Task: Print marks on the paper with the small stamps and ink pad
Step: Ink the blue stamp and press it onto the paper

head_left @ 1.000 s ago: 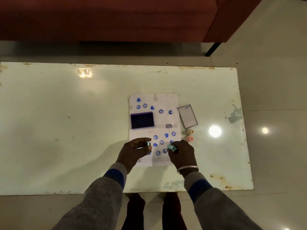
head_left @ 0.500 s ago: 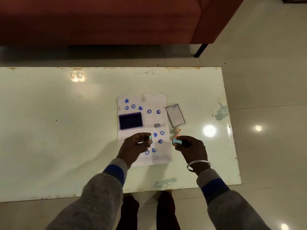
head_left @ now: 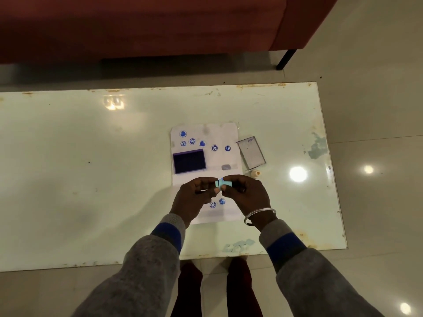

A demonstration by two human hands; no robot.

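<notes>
Both hands meet above the lower half of the white paper sheet, which lies flat on the pale glossy worktop. The left hand pinches a small pale-blue cap piece between thumb and fingers; the right hand pinches the small teal-bodied stamp in the same manner. The two pieces touch end to end, their shared long axis running left to right across the sheet (roughly level, as far as can be judged).

The key relation: the dark blue rectangular ink pad rests on the sheet, beyond the hands and to their left, so the left hand is the nearer. Judged from this, the stamp is being capped or uncapped; which of the two cannot be determined.

Blue round printed marks occupy the sheet beyond the ink pad, and two more show just nearer than the hands. The clear plastic pad lid lies just right of the sheet, with a small cream-coloured stamp near it.

Hidden or unclear items:
- The stamp face is not visible.
- Any marks beneath the hands are covered.
- The mark designs are too small to read.
</notes>
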